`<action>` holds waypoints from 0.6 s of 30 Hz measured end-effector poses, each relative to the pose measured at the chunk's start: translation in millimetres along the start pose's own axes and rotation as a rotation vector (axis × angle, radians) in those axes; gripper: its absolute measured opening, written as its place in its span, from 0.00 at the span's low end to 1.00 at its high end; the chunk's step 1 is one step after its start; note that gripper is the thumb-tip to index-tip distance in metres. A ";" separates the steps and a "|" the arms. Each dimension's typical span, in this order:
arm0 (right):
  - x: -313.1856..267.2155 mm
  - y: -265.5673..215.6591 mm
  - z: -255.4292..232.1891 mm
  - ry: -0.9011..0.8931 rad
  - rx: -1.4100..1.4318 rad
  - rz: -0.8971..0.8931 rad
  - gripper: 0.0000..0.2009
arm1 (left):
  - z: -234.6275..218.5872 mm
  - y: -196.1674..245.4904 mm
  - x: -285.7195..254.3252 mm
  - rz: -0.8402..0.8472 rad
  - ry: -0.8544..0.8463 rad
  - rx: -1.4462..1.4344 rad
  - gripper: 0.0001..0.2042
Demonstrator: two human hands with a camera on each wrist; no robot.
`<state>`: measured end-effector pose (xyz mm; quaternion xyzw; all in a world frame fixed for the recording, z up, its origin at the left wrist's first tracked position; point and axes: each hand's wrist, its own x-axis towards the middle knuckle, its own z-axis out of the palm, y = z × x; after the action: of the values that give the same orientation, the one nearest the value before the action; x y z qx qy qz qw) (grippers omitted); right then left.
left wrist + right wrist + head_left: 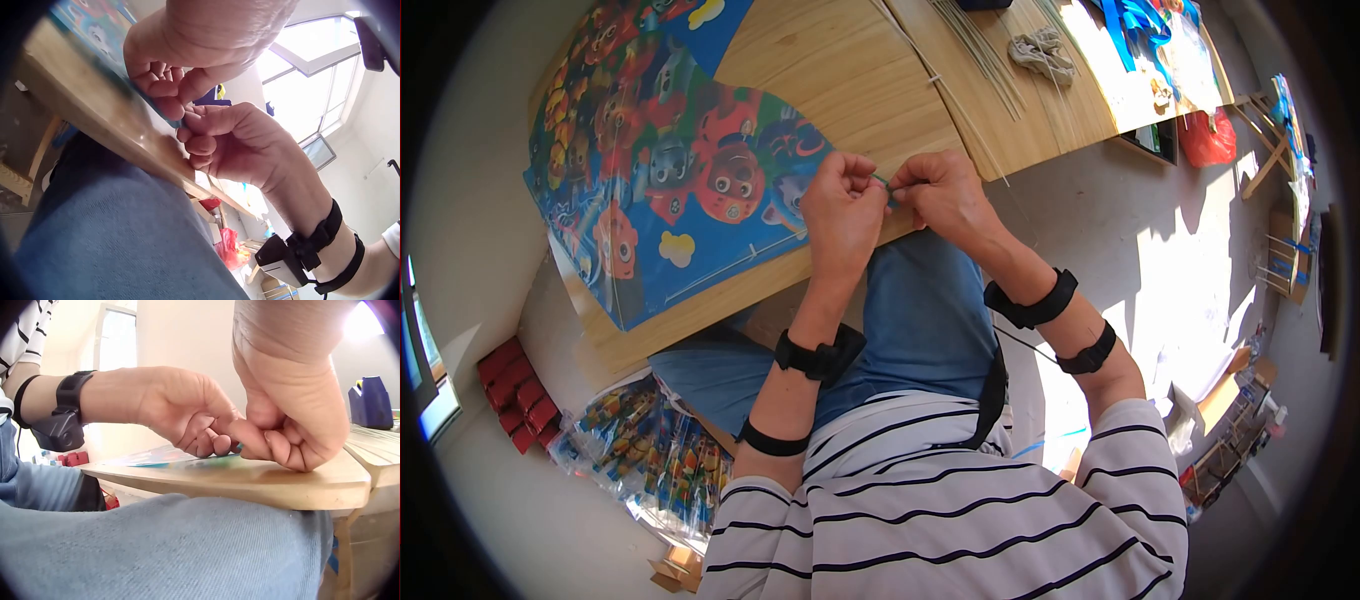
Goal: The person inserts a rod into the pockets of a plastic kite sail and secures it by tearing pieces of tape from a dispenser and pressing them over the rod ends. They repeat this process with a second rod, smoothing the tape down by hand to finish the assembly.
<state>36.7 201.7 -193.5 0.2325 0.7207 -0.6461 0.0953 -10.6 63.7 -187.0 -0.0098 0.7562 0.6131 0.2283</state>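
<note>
A glossy blue sheet (662,215) printed with cartoon figures lies on the wooden table (850,75), its narrow end reaching my hands. A thin pale rod (750,254) runs near its front edge. At the table's front edge, my left hand (845,215) pinches a small teal-green end between thumb and curled forefinger. Directly beside it, my right hand (948,195) pinches the same end, fingertips almost meeting. In the right wrist view a teal bit (239,447) shows between the fingertips; most of it is hidden, and I cannot tell whether it belongs to the sheet.
Thin sticks (980,55) and a bundle of pale cord (1041,56) lie on the adjoining table, with blue ribbon (1135,30) farther right. A dark blue tape dispenser (371,403) stands behind. Below are a red bag (1207,138) and wrapped colourful packets (645,450). My knees sit under the edge.
</note>
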 end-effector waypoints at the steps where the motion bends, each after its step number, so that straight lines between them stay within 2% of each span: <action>1: -0.1 0.4 0.1 0.000 0.005 -0.003 0.06 | -0.2 -1.2 0.8 0.005 -0.002 0.010 0.11; 13: -3.9 -4.1 1.7 0.084 0.030 -0.012 0.04 | -0.4 -20.7 6.9 0.112 0.030 0.067 0.11; 16: -3.7 -6.5 0.9 0.099 -0.043 -0.005 0.04 | -0.3 -21.0 6.0 0.123 0.033 0.047 0.10; 18: 2.2 8.5 5.4 0.169 -0.144 -0.140 0.04 | -0.6 -19.5 4.9 0.122 0.030 0.049 0.10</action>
<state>37.8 197.3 -202.8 0.2278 0.7852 -0.5757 0.0054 -9.5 59.6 -206.7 0.0327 0.7735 0.6070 0.1793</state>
